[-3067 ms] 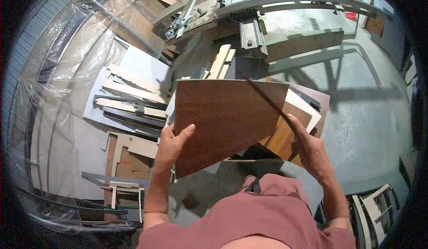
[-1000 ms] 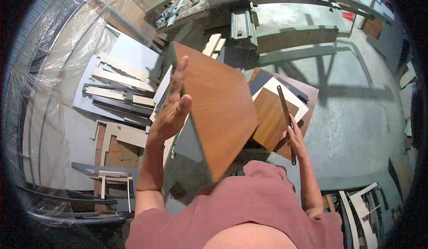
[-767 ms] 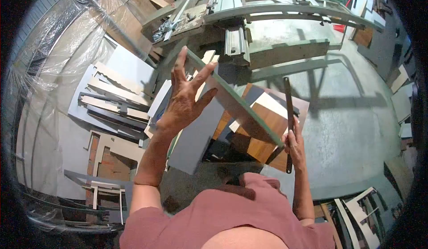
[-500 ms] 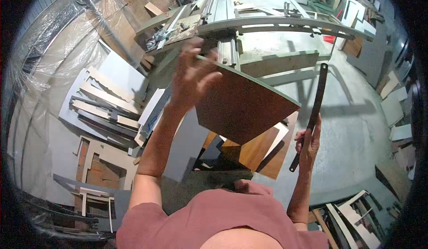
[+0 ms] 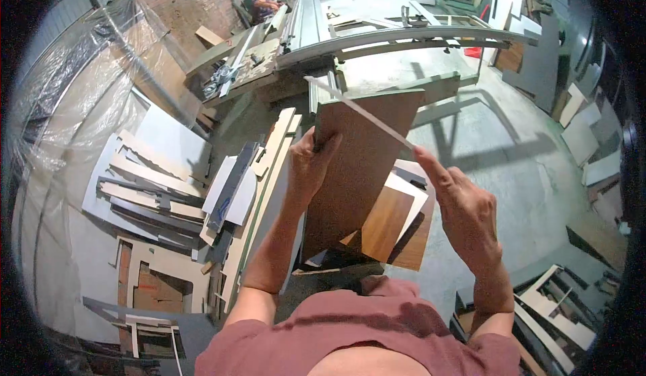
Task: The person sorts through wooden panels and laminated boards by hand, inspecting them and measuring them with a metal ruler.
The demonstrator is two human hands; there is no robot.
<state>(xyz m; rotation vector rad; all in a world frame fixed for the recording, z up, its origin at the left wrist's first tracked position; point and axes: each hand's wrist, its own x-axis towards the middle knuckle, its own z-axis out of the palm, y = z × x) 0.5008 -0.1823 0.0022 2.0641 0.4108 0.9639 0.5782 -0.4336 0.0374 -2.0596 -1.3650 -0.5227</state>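
Note:
A brown wood-grain board [image 5: 360, 161] stands tilted in front of me, its broad face turned toward me. My left hand [image 5: 311, 164] is closed around its left edge, thumb on the brown face and fingers behind. My right hand [image 5: 464, 204] grips one end of a long, thin flat file [image 5: 363, 112], the index finger stretched along it. Seen nearly edge-on, the file slants up to the left and overlaps the upper part of the board in this view.
Loose panels [image 5: 387, 224] lie below the board. A long metal rail [image 5: 404, 38] crosses ahead on a machine. Wood strips [image 5: 259, 201] and offcuts are stacked left, more offcuts [image 5: 552, 309] at lower right. A person [image 5: 262, 3] is in the far background.
My left hand has come down from above onto the board's left edge. The board has turned more upright. My right hand has brought the file up and leftward across the board's top.

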